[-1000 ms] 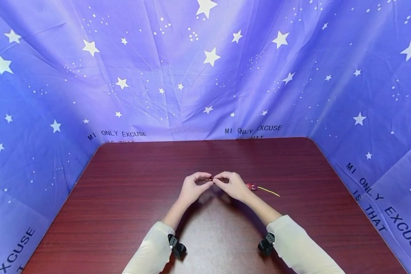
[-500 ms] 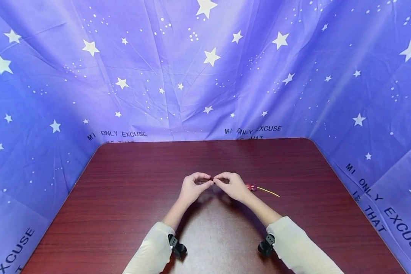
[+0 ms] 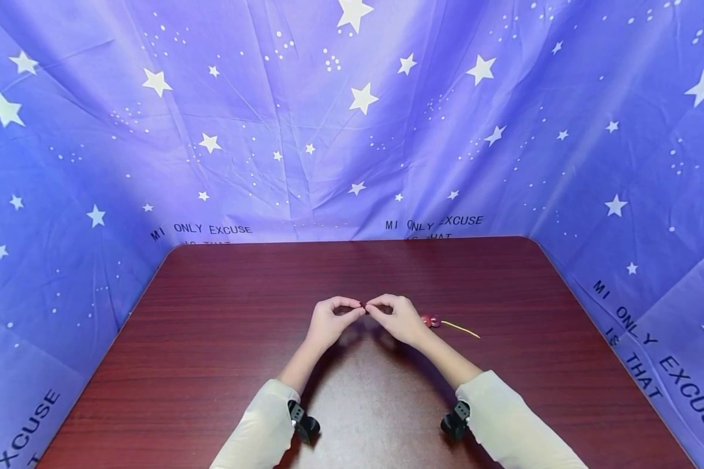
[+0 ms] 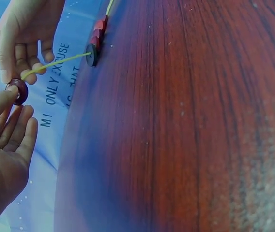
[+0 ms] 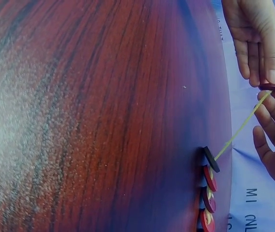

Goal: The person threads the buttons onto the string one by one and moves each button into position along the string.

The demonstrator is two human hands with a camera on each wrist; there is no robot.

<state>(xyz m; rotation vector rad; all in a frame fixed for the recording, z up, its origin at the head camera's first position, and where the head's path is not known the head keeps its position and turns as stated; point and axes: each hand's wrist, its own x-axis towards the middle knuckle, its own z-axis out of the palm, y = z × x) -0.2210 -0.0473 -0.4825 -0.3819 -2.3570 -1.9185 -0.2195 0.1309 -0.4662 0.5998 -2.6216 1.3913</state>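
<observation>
My left hand pinches a dark red round button by its edge between thumb and fingers. My right hand meets it fingertip to fingertip, thumb and forefinger pinching the yellow string right at the button. From there the string slants down to a black button on the table. Behind that one, several red and dark red buttons sit on the string in a row. The head view shows two of them beside my right wrist, with the string's yellow tail beyond; the rest are hidden by my hand.
The dark red wood-grain table lies under both forearms. A purple curtain with white stars hangs along its back and sides. Black wrist cameras sit at the cream sleeves.
</observation>
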